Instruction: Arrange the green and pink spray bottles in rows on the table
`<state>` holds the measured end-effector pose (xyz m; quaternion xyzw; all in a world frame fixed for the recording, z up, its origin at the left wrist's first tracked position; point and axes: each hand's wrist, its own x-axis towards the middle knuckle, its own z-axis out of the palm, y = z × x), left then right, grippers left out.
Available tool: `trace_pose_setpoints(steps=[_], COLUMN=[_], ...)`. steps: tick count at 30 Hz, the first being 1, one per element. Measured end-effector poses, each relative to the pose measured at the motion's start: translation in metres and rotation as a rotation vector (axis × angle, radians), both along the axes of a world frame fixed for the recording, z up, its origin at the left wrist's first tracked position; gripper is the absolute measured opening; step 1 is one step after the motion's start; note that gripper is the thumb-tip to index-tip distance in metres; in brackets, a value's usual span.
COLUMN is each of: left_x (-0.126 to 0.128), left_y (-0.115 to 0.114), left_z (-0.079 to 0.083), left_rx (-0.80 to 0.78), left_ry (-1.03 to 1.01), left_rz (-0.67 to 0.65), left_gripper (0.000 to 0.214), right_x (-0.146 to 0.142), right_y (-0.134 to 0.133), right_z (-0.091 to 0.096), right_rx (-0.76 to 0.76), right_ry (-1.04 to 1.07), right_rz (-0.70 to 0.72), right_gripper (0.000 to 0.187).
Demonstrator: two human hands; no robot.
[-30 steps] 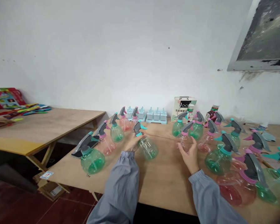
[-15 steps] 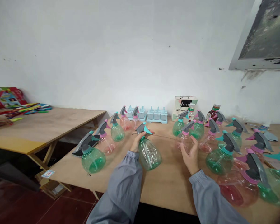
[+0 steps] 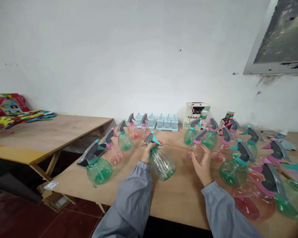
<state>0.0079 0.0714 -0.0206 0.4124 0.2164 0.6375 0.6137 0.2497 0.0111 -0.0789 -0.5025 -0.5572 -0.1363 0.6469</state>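
Observation:
My left hand [image 3: 149,150] is wrapped round the neck of a clear green spray bottle [image 3: 163,165] with a grey and turquoise trigger head. The bottle tilts, its base toward the lower right, its nozzle pointing right. My right hand [image 3: 202,165] is open, thumb and fingers apart with nothing between them, in front of a pink spray bottle [image 3: 194,149]; whether it touches that bottle I cannot tell. To the left stand a green spray bottle [image 3: 99,170] and a pink one [image 3: 113,153]. At the right is another green spray bottle [image 3: 233,172].
More spray bottles crowd the right side, a large pink one [image 3: 253,201] nearest. Pale blue popsicle moulds [image 3: 167,123], a paper bag [image 3: 190,114] and a dark red bottle [image 3: 226,120] line the wall. A second table [image 3: 64,132] at left bears colourful items [image 3: 37,115].
The green spray bottle in my left hand has tilted further, its base swinging to the right. My right hand has stayed almost still. A yellow item has appeared on the left table.

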Motion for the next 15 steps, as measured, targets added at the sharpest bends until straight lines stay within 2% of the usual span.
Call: trace_pose_setpoints(steps=[2,6,11,15], left_x=[-0.0003,0.0001,0.0011,0.0045], left_y=[0.0011,0.0,-0.0042,-0.0053], left_z=[-0.0013,-0.003,-0.0013,-0.0014], left_rx=[-0.01,-0.012,0.019,0.04], left_ry=[0.011,-0.018,0.013,0.012], left_rz=[0.011,-0.072,-0.045,-0.082], left_gripper=[0.026,0.028,0.023,0.03], right_x=[0.0003,0.0006,0.0006,0.0005], right_y=[0.0004,0.0,-0.0011,-0.0016], right_z=[-0.0004,-0.0006,0.0004,0.0016], right_rx=[0.003,0.001,0.008,0.009], right_ry=[-0.006,-0.017,-0.022,-0.021], right_rz=[-0.001,-0.001,0.007,0.012], right_gripper=[0.045,0.044,0.042,0.04])
